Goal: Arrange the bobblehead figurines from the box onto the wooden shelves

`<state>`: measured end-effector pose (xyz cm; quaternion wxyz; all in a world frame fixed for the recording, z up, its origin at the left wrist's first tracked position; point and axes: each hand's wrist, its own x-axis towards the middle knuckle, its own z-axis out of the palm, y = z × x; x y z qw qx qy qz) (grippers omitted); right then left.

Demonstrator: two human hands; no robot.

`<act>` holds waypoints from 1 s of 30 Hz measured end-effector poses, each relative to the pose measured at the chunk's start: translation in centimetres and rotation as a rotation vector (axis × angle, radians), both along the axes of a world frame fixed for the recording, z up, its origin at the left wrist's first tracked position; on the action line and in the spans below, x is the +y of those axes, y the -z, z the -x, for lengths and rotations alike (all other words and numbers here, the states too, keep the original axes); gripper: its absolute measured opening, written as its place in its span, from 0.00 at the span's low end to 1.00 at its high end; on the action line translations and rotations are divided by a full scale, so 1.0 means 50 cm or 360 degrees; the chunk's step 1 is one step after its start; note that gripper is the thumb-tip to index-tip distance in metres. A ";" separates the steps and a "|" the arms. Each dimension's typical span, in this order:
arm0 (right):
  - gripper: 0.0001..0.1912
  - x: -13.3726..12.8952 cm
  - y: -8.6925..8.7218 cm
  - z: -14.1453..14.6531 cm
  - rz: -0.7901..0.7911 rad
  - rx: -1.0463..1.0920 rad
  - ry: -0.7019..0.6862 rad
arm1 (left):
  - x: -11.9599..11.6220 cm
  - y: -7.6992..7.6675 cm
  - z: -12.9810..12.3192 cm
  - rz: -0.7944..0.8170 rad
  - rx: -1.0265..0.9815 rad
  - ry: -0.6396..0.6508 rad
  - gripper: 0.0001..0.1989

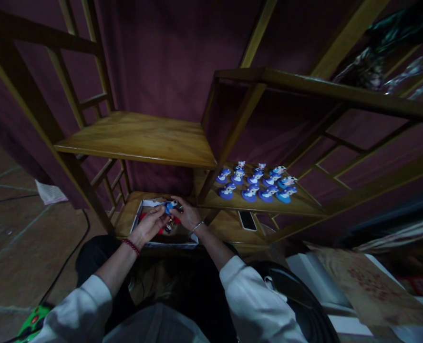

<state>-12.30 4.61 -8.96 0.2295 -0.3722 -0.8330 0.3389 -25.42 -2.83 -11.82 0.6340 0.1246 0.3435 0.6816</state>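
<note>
Between both hands is a small blue-and-white figurine (170, 206), held above a shallow white box (139, 209). My left hand (149, 225) pinches it from the left, and my right hand (187, 214) has its fingers closed on its other side. Below the hands, inside the box, lie more figurines (169, 226) with red and dark parts, partly covered by the hands. On the shelf to the right, several purple, blue and white figurines (250, 192) stand upright on round bases in rows.
A bare wooden shelf (143, 136) juts out above the box, close over the hands. A phone (247, 220) lies on the lower board. Upright posts (229, 133) divide the rack. At the right are cardboard and white boxes (357, 281); a cable (78, 247) runs along the floor at left.
</note>
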 end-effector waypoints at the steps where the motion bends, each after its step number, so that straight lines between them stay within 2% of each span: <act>1: 0.21 -0.001 0.004 0.001 0.0030 0.0041 0.0038 | 0.001 -0.002 -0.001 -0.0001 -0.0021 -0.0021 0.02; 5: 0.26 -0.005 0.016 0.003 0.0100 0.0228 0.0128 | 0.001 -0.004 -0.002 -0.0019 -0.0028 -0.0055 0.04; 9: 0.27 -0.011 0.013 0.005 0.0162 0.0266 0.0237 | 0.001 0.002 0.001 -0.0081 0.0033 -0.0166 0.12; 15: 0.16 -0.024 0.023 0.025 0.0278 0.0344 0.0105 | -0.016 0.012 -0.004 -0.0214 0.0187 -0.0257 0.22; 22: 0.15 -0.035 0.056 0.052 0.0341 0.0460 0.0192 | -0.043 0.014 -0.010 -0.0167 0.0200 -0.0332 0.23; 30: 0.12 -0.041 0.042 0.062 0.0269 0.0445 0.0180 | -0.039 0.009 -0.007 -0.0081 0.0091 -0.0411 0.18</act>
